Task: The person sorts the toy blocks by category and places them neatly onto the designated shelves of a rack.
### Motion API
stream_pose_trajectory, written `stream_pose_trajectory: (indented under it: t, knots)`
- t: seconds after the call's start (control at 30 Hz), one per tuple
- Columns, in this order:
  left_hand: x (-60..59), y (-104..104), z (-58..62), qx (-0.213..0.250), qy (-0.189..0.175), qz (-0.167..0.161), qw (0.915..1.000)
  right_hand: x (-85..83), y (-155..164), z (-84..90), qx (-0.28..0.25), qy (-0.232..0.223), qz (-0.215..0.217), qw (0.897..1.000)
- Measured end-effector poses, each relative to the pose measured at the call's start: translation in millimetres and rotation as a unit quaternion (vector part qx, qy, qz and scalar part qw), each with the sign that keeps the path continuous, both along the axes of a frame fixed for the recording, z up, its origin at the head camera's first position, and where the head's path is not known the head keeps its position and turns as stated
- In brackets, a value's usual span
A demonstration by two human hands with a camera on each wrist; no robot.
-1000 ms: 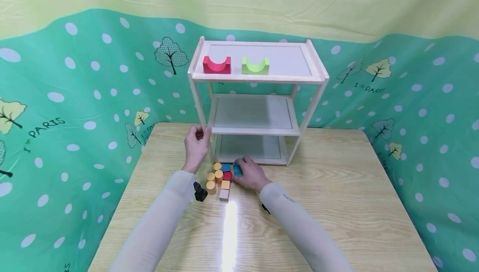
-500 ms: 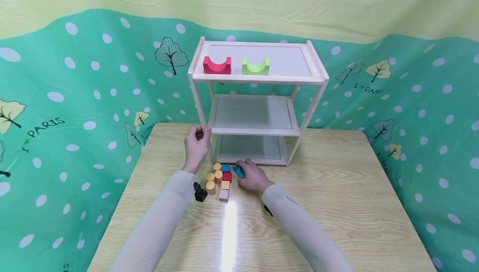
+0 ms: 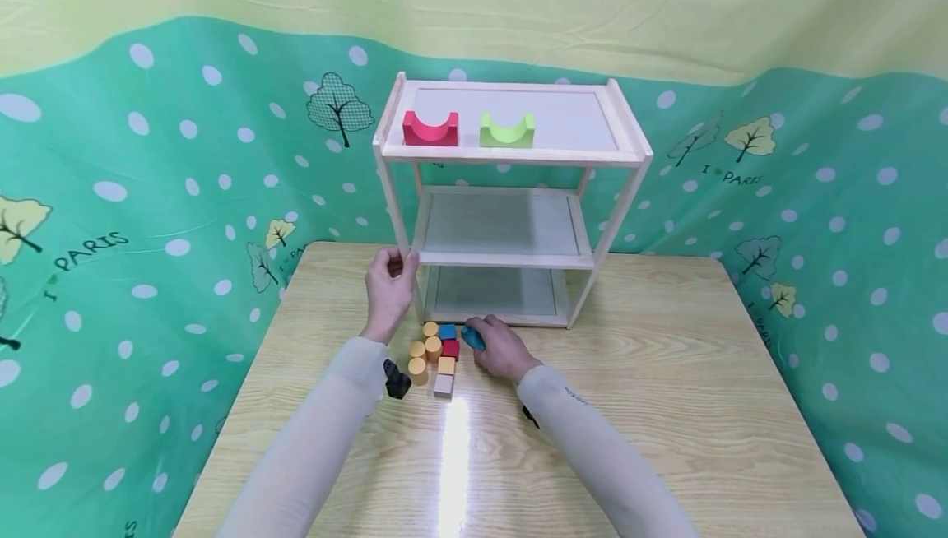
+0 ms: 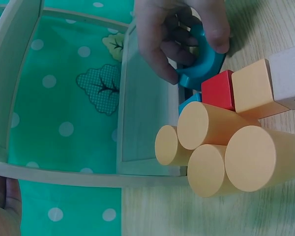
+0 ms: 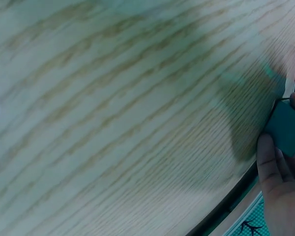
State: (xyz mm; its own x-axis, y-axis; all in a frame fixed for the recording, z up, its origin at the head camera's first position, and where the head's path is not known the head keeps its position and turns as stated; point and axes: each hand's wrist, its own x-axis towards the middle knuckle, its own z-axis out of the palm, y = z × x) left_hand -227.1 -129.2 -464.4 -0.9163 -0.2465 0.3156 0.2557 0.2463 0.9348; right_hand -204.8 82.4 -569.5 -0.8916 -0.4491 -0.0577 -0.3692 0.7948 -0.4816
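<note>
My right hand [image 3: 498, 346] grips a teal arch block [image 3: 472, 337] just above the table, beside a cluster of small blocks. In the left wrist view the same right hand [image 4: 179, 37] curls its fingers round the teal arch block [image 4: 202, 66]. In the right wrist view the teal arch block [image 5: 286, 129] shows at the far right, against my fingers [image 5: 274, 169]. My left hand [image 3: 389, 284] holds the front left post of the wooden shelf [image 3: 511, 156]. A red arch block [image 3: 429, 129] and a green arch block [image 3: 507, 131] sit on the top tier.
The cluster holds several orange cylinders [image 3: 425, 350], a blue cube [image 3: 447, 331], a red cube [image 3: 450, 349], an orange cube [image 3: 446, 365] and a pale cube [image 3: 443, 385]. The shelf's middle and bottom tiers hold nothing. The wooden table [image 3: 666, 373] is backed by a green dotted curtain.
My right hand has lifted the teal arch block slightly and tilted it beside the cluster. The left hand has stayed on the shelf post.
</note>
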Motion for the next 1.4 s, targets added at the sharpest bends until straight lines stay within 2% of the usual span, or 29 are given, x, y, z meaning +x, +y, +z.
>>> stream_pose_trajectory:
  t: [0.23,0.27,0.4,0.63,0.93,1.07,1.4]
  knots:
    - [19.1,7.6,29.0,-0.01,0.0,0.0,0.9999,0.1,1.7,0.2,-0.015,-0.005,0.007,1.0]
    - [19.9,8.0,30.1,-0.011,-0.001,0.0,0.9999,0.1,1.8,0.0,-0.016,-0.004,0.008,1.0]
    - [21.7,8.7,32.4,-0.012,0.001,0.001,0.9999,-0.2,2.7,-0.7,-0.026,-0.004,0.01,1.0]
    - [21.0,8.7,32.8,-0.011,0.0,-0.001,0.9999,-1.8,6.0,-1.0,-0.055,-0.027,-0.011,0.998]
    - [21.1,8.4,32.0,-0.008,-0.008,0.001,0.9999,0.1,11.9,3.8,-0.048,-0.029,-0.012,0.998]
    - [20.9,7.8,32.0,-0.008,-0.008,0.0,0.9999,0.8,15.4,11.5,-0.051,-0.027,-0.003,0.998]
    - [20.7,8.6,31.9,-0.005,0.002,-0.002,1.0,-1.3,24.8,42.2,-0.096,-0.027,-0.004,0.995]
